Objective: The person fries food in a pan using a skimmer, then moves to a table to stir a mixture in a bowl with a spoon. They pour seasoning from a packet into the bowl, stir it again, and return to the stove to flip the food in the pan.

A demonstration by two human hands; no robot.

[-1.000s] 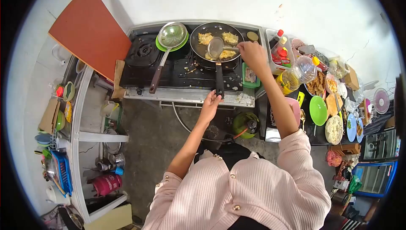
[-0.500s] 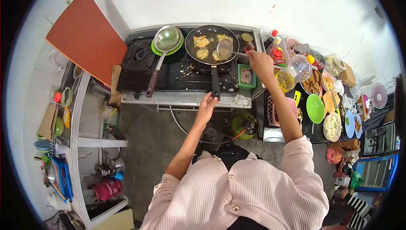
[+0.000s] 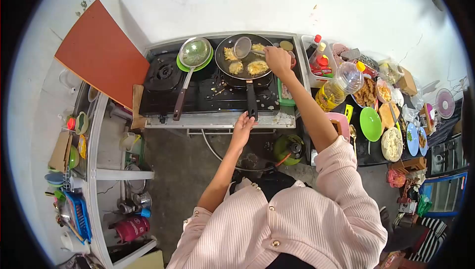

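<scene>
A black frying pan [image 3: 232,73] sits on the stove with several golden fritters [image 3: 257,67] in oil. My left hand [image 3: 241,130] is closed at the end of its dark handle [image 3: 251,98], fingertips around the tip. In my right hand [image 3: 279,62] is a ladle [image 3: 242,48] with a round grey head, held by its handle. That head is over the far part of the pan, between the two back fritters, and the front right fritter lies uncovered. Left of the pan, a mesh strainer [image 3: 195,52] rests on a green plate [image 3: 181,66].
The black gas stove [image 3: 208,102] has a second burner [image 3: 165,69] at left, near a leaning red-brown board [image 3: 101,54]. On the right-hand counter are an oil bottle [image 3: 332,93], a green plate [image 3: 370,124] and a bowl of pale batter [image 3: 392,145]. A green gas cylinder [image 3: 285,151] stands below.
My right hand has moved left and slightly away from me, carrying the ladle from the front right fritter to the back of the pan. My left hand stays at the pan handle.
</scene>
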